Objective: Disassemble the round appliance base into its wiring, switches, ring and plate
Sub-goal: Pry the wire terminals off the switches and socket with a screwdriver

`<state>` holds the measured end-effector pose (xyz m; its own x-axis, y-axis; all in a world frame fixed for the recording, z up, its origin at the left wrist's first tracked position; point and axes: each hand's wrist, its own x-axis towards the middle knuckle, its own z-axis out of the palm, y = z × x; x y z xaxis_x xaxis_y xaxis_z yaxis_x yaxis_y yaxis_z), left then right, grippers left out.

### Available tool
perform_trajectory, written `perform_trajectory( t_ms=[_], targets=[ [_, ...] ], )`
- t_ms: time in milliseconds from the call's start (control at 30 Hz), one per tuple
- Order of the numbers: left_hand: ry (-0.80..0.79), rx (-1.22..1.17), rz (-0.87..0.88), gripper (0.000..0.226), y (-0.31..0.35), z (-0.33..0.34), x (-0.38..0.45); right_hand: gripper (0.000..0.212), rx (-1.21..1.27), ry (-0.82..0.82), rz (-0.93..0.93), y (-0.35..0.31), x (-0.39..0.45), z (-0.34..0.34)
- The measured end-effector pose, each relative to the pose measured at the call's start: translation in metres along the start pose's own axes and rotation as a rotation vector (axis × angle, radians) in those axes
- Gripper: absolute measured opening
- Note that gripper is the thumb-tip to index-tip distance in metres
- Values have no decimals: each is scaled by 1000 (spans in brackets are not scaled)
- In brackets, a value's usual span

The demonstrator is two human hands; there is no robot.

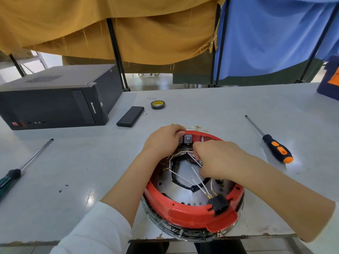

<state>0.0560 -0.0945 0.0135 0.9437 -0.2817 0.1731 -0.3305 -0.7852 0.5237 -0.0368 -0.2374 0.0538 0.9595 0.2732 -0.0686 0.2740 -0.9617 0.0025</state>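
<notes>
Red plastic ring (pixel 185 210) of the round appliance base (pixel 192 224) sits at the bench's (pixel 220 103) near edge, its front overhanging slightly. White wires (pixel 199 182) still run to the black socket (pixel 220 203) at the near rim, and grey switches (pixel 188 139) sit at the far rim.

Risks, as judgement: a hard tug on the wiring could tear a terminal or snap a switch tab; base could tip off the near edge since little bench is under its front; loose wire ends (pixel 190 127) beyond the far rim could snag.

Left hand (pixel 163 142) curled over the far rim, fingers gripping ring beside the switches, wrist low, forearm reaching in from near-left. Right hand (pixel 218 158) reaches inside the ring, fingers curled, pinching wires near the switches; exact grip partly hidden. Orange-handled screwdriver (pixel 277 151) lies toward the right edge, untouched.
</notes>
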Motion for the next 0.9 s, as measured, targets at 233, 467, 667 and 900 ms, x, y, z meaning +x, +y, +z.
perform_trajectory(
  t_ms=[233, 467, 667, 900],
  targets=[
    [-10, -10, 4, 27, 0, -1, 2, 25, 338, 124, 23, 8, -9, -21],
    [3, 2, 7, 27, -3, 0, 3, 34, 283, 148, 33, 15, -18, -27],
    [9, -72, -13, 26, -4, 1, 3, 33, 420, 189, 93, 20, -28, -39],
    [4, -462, 75, 17, 10, -16, -8, 32, 494, 329, 130, 31, -40, -46]
  ],
)
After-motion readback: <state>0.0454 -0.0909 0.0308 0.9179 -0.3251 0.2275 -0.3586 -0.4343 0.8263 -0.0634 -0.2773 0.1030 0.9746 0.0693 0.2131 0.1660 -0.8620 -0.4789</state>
